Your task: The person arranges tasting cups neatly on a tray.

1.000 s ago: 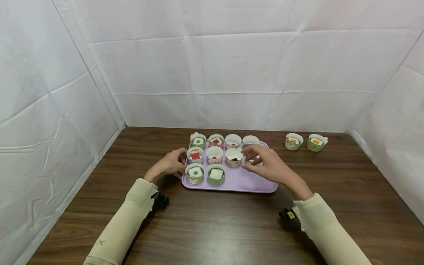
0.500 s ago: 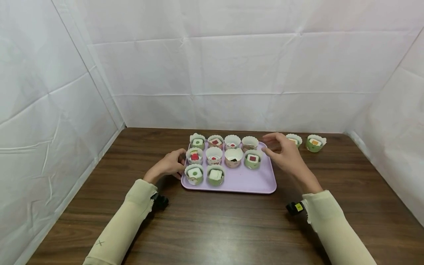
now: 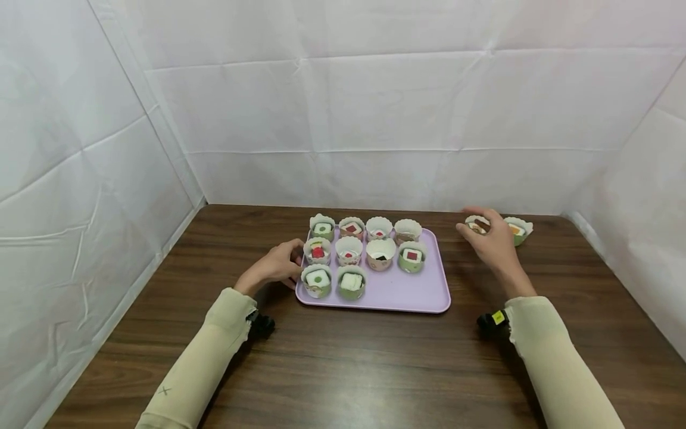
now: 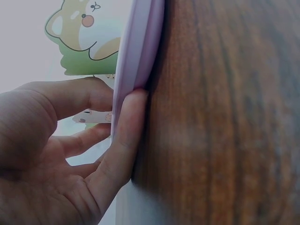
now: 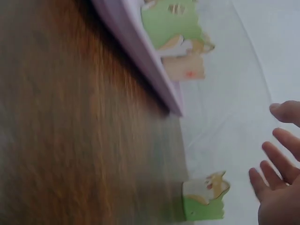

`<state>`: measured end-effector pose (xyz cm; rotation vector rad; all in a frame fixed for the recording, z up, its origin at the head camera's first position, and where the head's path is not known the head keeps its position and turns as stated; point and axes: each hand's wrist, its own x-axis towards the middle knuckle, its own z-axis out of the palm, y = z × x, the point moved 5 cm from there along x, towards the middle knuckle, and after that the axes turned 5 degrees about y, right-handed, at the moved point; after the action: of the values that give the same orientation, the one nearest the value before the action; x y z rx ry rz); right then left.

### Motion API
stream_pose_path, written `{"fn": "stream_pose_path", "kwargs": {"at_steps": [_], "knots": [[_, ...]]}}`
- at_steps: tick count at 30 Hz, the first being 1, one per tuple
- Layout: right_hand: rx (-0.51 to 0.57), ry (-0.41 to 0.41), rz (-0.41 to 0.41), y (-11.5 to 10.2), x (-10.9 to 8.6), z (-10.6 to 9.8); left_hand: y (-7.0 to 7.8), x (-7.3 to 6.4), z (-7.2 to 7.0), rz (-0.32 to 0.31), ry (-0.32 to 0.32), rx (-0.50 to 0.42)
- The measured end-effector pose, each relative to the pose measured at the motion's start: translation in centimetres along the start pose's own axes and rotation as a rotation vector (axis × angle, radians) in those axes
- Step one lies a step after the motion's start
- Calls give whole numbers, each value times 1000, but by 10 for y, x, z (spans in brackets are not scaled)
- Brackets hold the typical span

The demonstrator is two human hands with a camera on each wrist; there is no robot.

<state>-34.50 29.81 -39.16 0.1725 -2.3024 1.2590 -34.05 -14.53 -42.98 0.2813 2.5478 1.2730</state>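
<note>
My left hand pinches the left edge of a lilac tray, on the brown table. In the left wrist view, the thumb lies against the outside of the rim and the fingers are on the cup side. Several paper baking cups with small cake-like pieces stand on the tray in rows. Right of the tray, my right hand hovers with fingers and thumb apart, partly covering a paper cup. The right wrist view has that hand holding nothing, above and beside a green dog-print cup.
A second paper cup with an orange-topped piece stands just beyond the right hand. White sheeting walls in the back and both sides of the wooden table. The tray's front right part is bare lilac surface.
My right hand has moved right from over the tray's green cup with a red-topped piece, to the cup beside the tray. The left hand has stayed on the tray's edge.
</note>
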Motion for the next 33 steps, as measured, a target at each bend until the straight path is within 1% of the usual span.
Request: {"fn": "stream_pose_path", "kwargs": {"at_steps": [4,7,10,13,20,28,33], "knots": [[-7,50,19,11,6,-4,1,0,0,2,-3,-5],[-54,82,36,18,11,-6,2,0,1,7,-3,-8],[-96,89,47,24,14,-9,3,0,2,12,2,-9],[-126,70,44,27,18,-9,3,0,1,8,8,-9],[-185,26,93,37,25,-5,3,-1,0,0,7,-4],[-242,-5,99,48,29,-2,2,-1,0,8,10,-11],[-270,-40,116,54,30,0,1,0,0,8,9,-12]]}}
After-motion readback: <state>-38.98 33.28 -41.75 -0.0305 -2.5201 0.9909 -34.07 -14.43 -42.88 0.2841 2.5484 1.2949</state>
